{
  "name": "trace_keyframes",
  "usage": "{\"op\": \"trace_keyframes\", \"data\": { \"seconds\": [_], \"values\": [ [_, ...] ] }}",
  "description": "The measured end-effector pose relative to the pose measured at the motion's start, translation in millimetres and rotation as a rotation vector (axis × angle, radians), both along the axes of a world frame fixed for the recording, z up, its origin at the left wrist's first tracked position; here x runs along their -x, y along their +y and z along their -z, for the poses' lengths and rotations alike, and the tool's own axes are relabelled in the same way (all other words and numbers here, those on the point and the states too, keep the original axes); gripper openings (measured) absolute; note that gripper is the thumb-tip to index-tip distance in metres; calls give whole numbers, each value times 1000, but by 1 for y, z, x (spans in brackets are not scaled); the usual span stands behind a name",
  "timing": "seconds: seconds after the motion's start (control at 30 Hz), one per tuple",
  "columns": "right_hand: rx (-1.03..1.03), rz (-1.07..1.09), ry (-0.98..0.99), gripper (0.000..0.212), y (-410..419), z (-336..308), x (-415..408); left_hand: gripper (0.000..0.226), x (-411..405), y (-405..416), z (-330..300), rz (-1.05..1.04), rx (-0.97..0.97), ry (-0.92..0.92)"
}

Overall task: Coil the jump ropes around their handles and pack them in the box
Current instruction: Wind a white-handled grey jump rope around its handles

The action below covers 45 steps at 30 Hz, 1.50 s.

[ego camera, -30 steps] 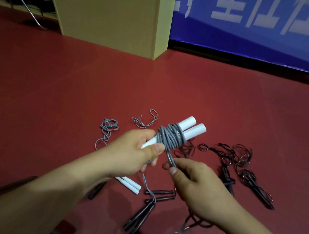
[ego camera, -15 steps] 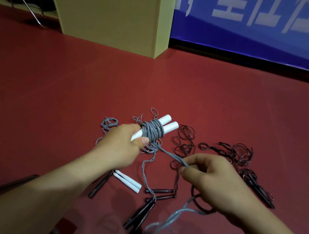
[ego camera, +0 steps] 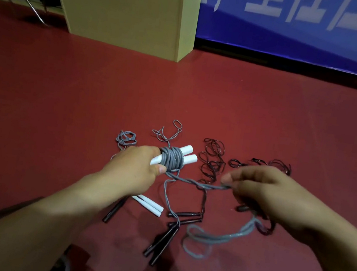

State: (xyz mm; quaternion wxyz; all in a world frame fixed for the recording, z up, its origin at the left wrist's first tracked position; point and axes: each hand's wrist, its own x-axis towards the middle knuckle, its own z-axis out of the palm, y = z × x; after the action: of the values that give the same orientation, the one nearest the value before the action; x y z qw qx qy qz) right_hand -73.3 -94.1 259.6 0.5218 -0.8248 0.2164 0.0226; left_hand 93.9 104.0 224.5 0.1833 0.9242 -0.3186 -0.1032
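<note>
Right hand pulled grey rope rightward, taut

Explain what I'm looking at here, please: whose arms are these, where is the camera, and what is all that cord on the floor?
There is no machine: a person wears the camera on the head, so it looks down at their own two bare hands. The left hand grips a pair of white handles with grey rope coiled around them. The right hand pinches the loose end of that rope, pulled out sideways. On the red floor lie more jump ropes: another white handle pair, black handles and tangled black rope. Behind stands a tan cardboard box, likely where the coiled ropes go.
</note>
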Motion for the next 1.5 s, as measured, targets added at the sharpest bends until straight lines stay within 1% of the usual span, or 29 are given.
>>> {"op": "trace_keyframes", "data": {
  "seconds": [0.07, 0.13, 0.23, 0.3, 0.37, 0.4, 0.43, 0.5, 0.57, 0.6, 0.7, 0.8, 0.87, 0.93, 1.0, 1.07, 1.17, 1.2, 1.27, 1.33, 1.37, 1.4, 1.5],
  "values": [
    [-44, -19, -107, 22, -2, 1, -1, 14, 3, 0, 0, 24, -27, 14],
    [-48, -52, -223, 21, -2, 1, -2, 14, 6, -2, 0, 73, -68, 47],
    [74, -121, -377, 21, -5, 3, -3, 15, 14, -5, 0, 170, -150, 105],
    [136, -124, -439, 22, -6, 6, -3, 10, 18, -7, 1, 224, -165, 172],
    [193, -87, -477, 22, -7, 10, -5, 23, 21, -8, -1, 277, -153, 213],
    [247, -54, -488, 25, -8, 12, -5, 26, 22, -8, -3, 308, -147, 240],
    [329, -23, -496, 29, -9, 14, -5, 25, 24, -8, -5, 345, -134, 280],
    [551, 24, -505, 40, -10, 15, -5, 17, 29, -8, -10, 431, -92, 421],
    [696, 30, -535, 50, -10, 14, -5, 16, 34, -6, -14, 528, -47, 574],
    [724, 29, -554, 50, -10, 13, -5, 17, 36, -6, -15, 572, -26, 637],
    [728, 49, -588, 33, -13, 15, -9, 18, 35, -3, -21, 633, 42, 777],
    [692, 94, -582, 17, -17, 18, -14, 19, 34, -1, -26, 662, 68, 859],
    [723, 91, -554, 15, -22, 21, -17, 21, 33, 1, -27, 669, 58, 900],
    [746, 104, -517, 19, -26, 22, -17, 17, 31, 4, -29, 660, 29, 888],
    [791, 143, -479, 26, -27, 21, -16, 16, 30, 5, -32, 624, -17, 817],
    [871, 205, -440, 32, -25, 20, -14, 19, 29, 6, -31, 530, -89, 655],
    [953, 263, -389, 39, -24, 23, -13, 18, 26, 5, -25, 378, -204, 342],
    [973, 265, -375, 40, -24, 23, -13, 17, 25, 5, -23, 345, -228, 271],
    [1030, 252, -391, 39, -22, 22, -13, 16, 25, 3, -21, 289, -255, 210],
    [1118, 211, -475, 35, -18, 19, -13, 15, 26, 3, -21, 291, -284, 200],
    [1147, 186, -520, 32, -16, 18, -12, 16, 26, 3, -21, 328, -299, 230],
    [1164, 159, -552, 30, -14, 17, -12, 16, 28, 3, -22, 387, -306, 304],
    [1124, 66, -568, 34, -14, 22, -14, 12, 34, 7, -27, 592, -227, 666]
  ]
}}
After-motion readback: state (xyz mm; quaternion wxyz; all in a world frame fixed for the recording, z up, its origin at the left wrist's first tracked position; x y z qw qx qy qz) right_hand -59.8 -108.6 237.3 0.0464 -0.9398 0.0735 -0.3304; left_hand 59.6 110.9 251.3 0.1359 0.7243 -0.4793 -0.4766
